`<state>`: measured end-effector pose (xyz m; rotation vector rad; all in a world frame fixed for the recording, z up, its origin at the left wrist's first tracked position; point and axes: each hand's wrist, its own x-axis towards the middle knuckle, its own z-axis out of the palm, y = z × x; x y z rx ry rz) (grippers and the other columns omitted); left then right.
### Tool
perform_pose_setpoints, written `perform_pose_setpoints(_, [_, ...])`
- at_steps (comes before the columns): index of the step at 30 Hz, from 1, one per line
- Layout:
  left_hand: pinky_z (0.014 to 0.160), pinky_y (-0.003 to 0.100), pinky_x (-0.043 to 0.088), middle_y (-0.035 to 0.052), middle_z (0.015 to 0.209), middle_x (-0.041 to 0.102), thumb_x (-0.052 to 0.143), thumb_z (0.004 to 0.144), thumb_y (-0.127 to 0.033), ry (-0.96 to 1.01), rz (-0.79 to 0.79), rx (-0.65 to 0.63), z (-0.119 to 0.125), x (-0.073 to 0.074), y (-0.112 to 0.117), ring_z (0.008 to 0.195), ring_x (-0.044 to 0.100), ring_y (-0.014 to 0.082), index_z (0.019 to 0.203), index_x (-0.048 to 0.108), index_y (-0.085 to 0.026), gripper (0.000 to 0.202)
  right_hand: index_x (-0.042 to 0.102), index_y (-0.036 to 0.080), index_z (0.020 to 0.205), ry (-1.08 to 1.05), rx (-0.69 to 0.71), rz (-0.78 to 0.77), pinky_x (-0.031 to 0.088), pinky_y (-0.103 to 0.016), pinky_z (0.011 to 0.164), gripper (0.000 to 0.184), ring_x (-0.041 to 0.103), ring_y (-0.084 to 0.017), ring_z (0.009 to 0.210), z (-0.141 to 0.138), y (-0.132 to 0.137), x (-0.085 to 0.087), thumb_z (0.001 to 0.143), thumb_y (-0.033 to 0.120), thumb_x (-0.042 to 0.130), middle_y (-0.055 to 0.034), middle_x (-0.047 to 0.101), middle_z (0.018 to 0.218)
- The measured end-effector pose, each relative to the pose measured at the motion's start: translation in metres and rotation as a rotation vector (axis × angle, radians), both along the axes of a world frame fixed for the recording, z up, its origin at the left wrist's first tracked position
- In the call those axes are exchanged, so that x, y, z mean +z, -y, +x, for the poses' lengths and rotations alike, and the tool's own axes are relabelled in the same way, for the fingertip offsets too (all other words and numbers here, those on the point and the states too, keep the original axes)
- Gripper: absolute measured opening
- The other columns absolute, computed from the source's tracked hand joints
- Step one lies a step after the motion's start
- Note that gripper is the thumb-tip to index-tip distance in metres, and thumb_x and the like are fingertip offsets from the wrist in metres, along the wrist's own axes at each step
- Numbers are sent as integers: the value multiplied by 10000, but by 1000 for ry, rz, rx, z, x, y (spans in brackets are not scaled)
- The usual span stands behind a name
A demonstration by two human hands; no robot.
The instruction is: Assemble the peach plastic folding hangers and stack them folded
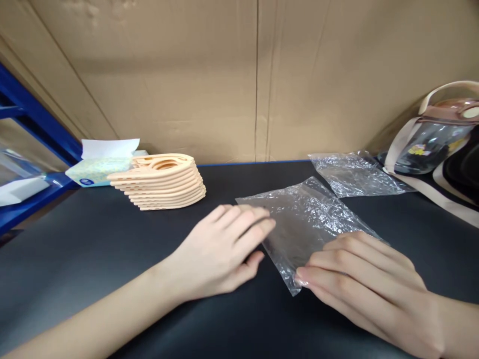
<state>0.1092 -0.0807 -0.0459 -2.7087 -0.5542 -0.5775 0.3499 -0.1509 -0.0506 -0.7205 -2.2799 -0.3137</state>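
Note:
A clear plastic bag lies slanted across the middle of the black table. My right hand pinches its near corner between thumb and fingers. At the bag's left edge is my left hand, its fingers stretched toward the film and the thumb held apart. Its fingertips overlap the bag's edge, and I cannot tell whether they touch it. Beyond my left hand sits a neat stack of peach-coloured plastic hangers, several high.
Behind the hangers stands a tissue box with a tissue sticking out. More clear plastic bags lie at the back right, beside a strapped drinking bottle. A blue metal frame borders the left; a cardboard wall closes the back.

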Motion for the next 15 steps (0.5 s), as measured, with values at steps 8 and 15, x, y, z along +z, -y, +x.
perform_pose_setpoints(8, [678,294,446,15,888,723,392,1001,-149,140,136,-245,3,1,23,817,619,155,944,660,-181,276,670,139,852,-26,-21,21,452,-312,699,63,629,-133,690,-7,2,0,886,102,632,-6,734,771])
perform_pose_setpoints(15, [647,307,414,20,806,702,403,996,-118,128,146,-229,2,-1,16,791,612,166,897,667,-153,284,692,165,848,66,-76,86,422,-317,725,123,625,-129,711,-2,1,-7,906,96,609,17,749,805])
